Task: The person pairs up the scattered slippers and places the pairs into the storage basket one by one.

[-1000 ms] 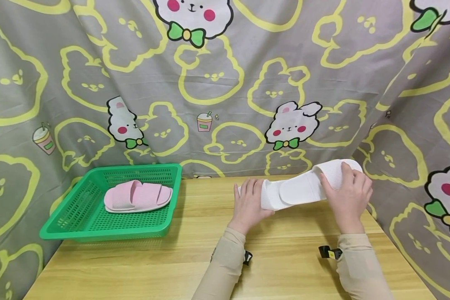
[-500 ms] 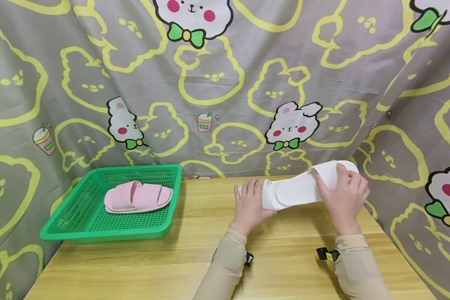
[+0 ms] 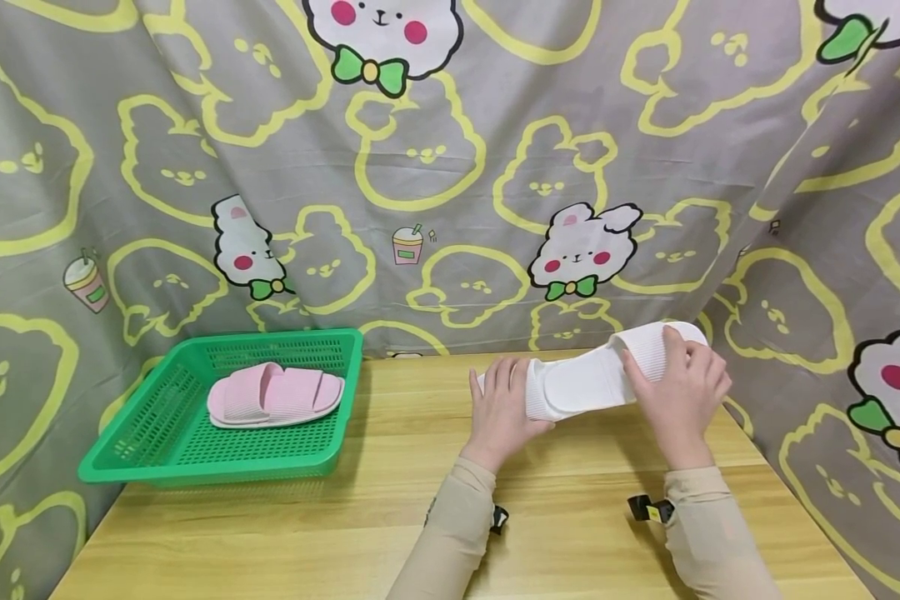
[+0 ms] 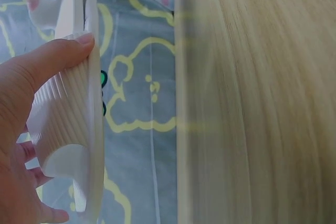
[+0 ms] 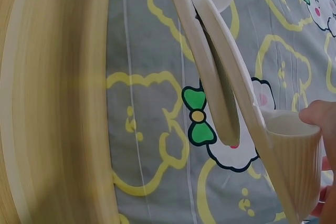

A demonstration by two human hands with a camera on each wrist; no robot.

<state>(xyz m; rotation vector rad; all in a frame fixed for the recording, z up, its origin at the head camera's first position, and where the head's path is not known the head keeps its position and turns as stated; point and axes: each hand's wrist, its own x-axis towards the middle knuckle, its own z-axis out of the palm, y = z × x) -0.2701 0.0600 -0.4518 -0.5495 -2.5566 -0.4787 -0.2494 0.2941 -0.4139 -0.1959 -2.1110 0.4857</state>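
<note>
Two white slide slippers are held up over the table, their soles overlapping heel over heel and their straps at opposite ends. My left hand (image 3: 501,412) grips the left slipper (image 4: 65,100) at its ribbed strap, the thumb lying on top in the left wrist view. With my right hand (image 3: 682,404) I hold the right slipper (image 3: 648,350) round its strap. In the right wrist view a narrow gap shows between the two soles, and the left slipper's heel (image 5: 226,124) hangs free behind the right one. My palms hide parts of both straps.
At the left of the wooden table (image 3: 412,500) stands a green perforated basket (image 3: 337,433). Pink slippers (image 3: 292,392), fitted together, lie inside it. A grey curtain (image 3: 450,183) with cartoon prints hangs behind and at the sides. Dark wrist mounts (image 3: 648,510) stick out from the sleeves.
My right hand has shifted a little to the left with its slipper, so the two slippers overlap more. The left hand has hardly moved, and the basket is unchanged.
</note>
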